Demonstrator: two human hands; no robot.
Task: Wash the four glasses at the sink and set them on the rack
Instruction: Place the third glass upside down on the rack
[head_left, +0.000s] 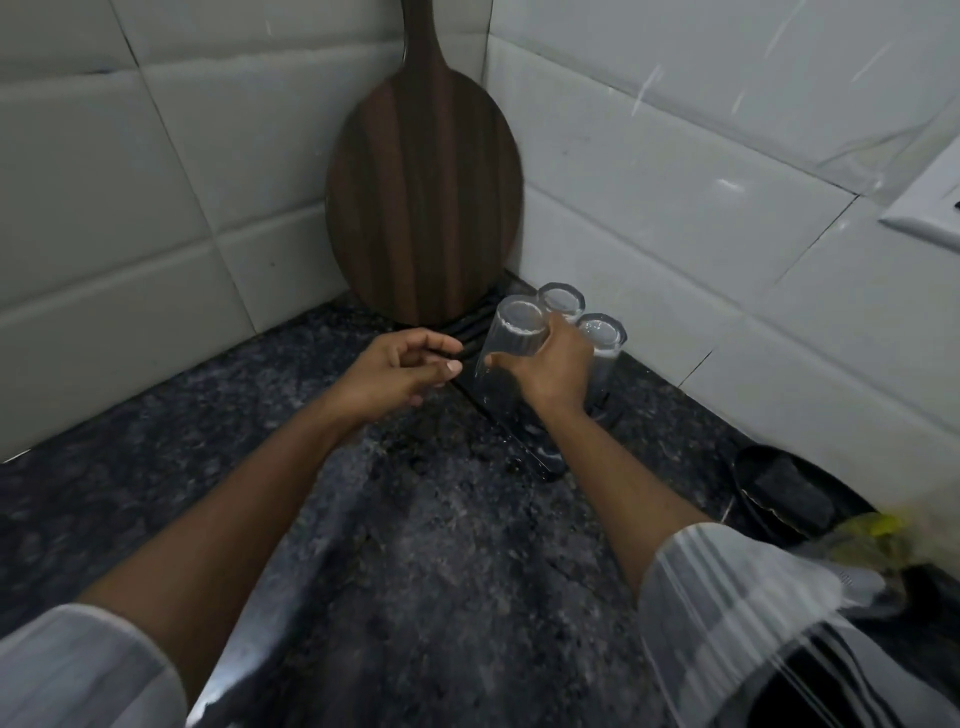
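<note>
Of the hands, the right (550, 366) grips an upturned glass (511, 338); the left (402, 371) hovers loosely curled, holding nothing.

Rack (470, 325) mostly hidden behind hands; yellow object (878, 530) at right blurred.

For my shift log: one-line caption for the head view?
Right hand sets an upturned glass on the dark rack beside two others, left hand hovering close.
</note>
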